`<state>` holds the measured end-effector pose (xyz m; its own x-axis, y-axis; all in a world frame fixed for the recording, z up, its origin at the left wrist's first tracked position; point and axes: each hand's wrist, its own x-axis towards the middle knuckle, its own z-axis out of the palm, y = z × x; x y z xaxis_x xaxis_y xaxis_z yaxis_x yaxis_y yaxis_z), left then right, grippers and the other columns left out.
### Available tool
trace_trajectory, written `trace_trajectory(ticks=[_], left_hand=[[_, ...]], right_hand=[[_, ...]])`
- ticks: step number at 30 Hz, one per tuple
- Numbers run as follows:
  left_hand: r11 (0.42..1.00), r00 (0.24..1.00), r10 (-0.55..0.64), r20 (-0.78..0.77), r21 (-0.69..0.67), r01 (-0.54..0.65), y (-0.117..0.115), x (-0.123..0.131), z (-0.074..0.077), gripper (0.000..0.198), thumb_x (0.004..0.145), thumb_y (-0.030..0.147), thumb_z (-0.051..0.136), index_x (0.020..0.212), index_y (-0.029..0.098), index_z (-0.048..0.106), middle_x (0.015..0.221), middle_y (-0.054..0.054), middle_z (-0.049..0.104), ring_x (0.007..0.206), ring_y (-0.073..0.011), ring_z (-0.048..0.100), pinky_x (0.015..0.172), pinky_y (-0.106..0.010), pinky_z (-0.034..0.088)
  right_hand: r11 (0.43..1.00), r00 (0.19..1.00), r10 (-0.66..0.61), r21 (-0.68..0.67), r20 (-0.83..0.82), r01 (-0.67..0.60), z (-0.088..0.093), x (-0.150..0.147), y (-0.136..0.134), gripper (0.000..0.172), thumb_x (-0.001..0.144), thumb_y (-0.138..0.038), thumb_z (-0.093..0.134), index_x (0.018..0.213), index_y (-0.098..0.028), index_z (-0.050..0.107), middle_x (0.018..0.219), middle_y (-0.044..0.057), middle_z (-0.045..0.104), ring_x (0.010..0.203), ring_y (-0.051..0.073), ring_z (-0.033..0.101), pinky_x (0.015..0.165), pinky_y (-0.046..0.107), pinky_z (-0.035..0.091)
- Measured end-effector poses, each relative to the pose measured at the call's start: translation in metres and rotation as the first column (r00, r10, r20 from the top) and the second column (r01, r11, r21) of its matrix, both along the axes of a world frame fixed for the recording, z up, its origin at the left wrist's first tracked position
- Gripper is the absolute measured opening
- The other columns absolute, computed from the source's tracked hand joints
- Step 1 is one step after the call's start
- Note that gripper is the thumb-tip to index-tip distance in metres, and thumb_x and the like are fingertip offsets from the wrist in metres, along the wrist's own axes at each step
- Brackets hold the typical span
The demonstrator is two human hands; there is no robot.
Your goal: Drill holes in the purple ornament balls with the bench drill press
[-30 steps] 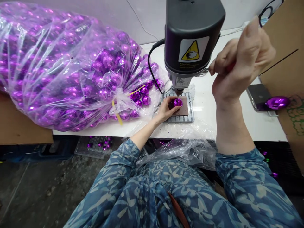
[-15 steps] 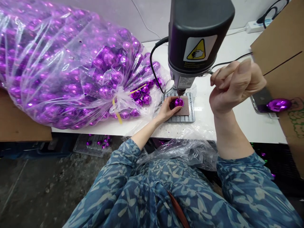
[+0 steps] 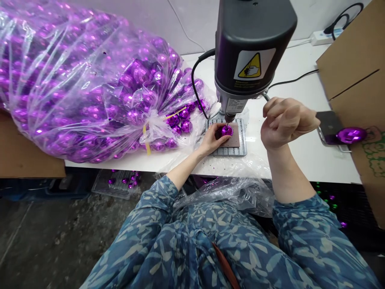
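Right grip (image 3: pixel 284 121), curled round the silver metal lever (image 3: pixel 266 96), has dropped, suggesting drilling pressure on the shiny purple faceted ball (image 3: pixel 228 131) inside left grip (image 3: pixel 211 139).

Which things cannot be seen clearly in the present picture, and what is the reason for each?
All in the head view:
Ball: its left side is hidden by the left hand.
Bit: too small to tell whether its tip is inside the ball.
Lever: its outer end is hidden by the right hand.
Label: print too small to read.
Bag: its left end is cut off by the left edge.
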<state>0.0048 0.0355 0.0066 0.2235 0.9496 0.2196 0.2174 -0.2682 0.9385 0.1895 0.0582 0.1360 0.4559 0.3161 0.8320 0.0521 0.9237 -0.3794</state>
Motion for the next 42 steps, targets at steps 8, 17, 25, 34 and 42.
trace_trajectory(ticks=[8,17,25,34,42], left_hand=[[1.0,1.0,-0.002,0.003,0.024,0.002,0.002,0.0,-0.002,0.058,0.094,0.055,0.09,0.138,0.024,0.068,0.136,-0.013,0.074,0.133,-0.0339,0.069,0.122,-0.056,0.055],[1.0,0.998,-0.013,0.056,0.004,0.013,0.001,0.0,0.003,0.054,0.093,0.047,0.094,0.135,0.025,0.068,0.135,-0.012,0.075,0.129,-0.0311,0.073,0.122,-0.056,0.059],[0.944,0.968,0.25,-0.03,0.229,-0.237,-0.045,-0.005,0.007,0.046,0.092,0.05,0.091,0.119,0.023,0.066,0.114,-0.007,0.076,0.1,-0.0219,0.074,0.09,-0.041,0.066],[0.633,0.917,0.171,-0.36,0.753,0.178,-0.137,-0.066,-0.007,0.032,0.103,0.053,0.07,0.114,0.023,0.071,0.098,-0.008,0.078,0.088,-0.0254,0.074,0.074,-0.04,0.062],[0.921,0.483,0.363,-0.797,0.23,-0.313,0.009,-0.105,0.048,0.047,0.098,0.011,0.068,0.144,0.021,0.07,0.141,-0.019,0.07,0.137,-0.0418,0.063,0.115,-0.058,0.054]], right_hand=[[0.998,0.993,0.044,0.029,0.11,-0.048,-0.014,0.008,-0.002,0.068,0.104,-0.06,0.064,0.057,-0.018,0.038,0.052,-0.002,0.023,0.045,0.007,0.029,0.051,0.032,0.041],[0.997,0.997,0.038,-0.069,0.066,-0.034,0.062,-0.015,-0.013,0.068,0.109,-0.054,0.061,0.058,-0.017,0.036,0.049,-0.004,0.033,0.043,0.003,0.037,0.045,0.025,0.03],[0.906,0.98,0.195,-0.39,0.039,-0.165,0.12,-0.011,0.018,0.082,0.061,-0.099,0.067,0.057,-0.022,0.036,0.046,-0.005,0.037,0.039,0.01,0.042,0.037,0.032,0.021],[0.908,0.971,0.24,-0.356,0.004,-0.223,0.122,-0.017,0.01,0.084,0.058,-0.095,0.068,0.058,-0.023,0.026,0.047,-0.007,0.027,0.04,0.006,0.038,0.04,0.028,0.021],[0.913,0.971,0.238,-0.333,-0.037,-0.236,0.122,-0.021,0.01,0.085,0.059,-0.093,0.072,0.059,-0.02,0.028,0.049,-0.006,0.026,0.042,0.005,0.038,0.04,0.027,0.02]])
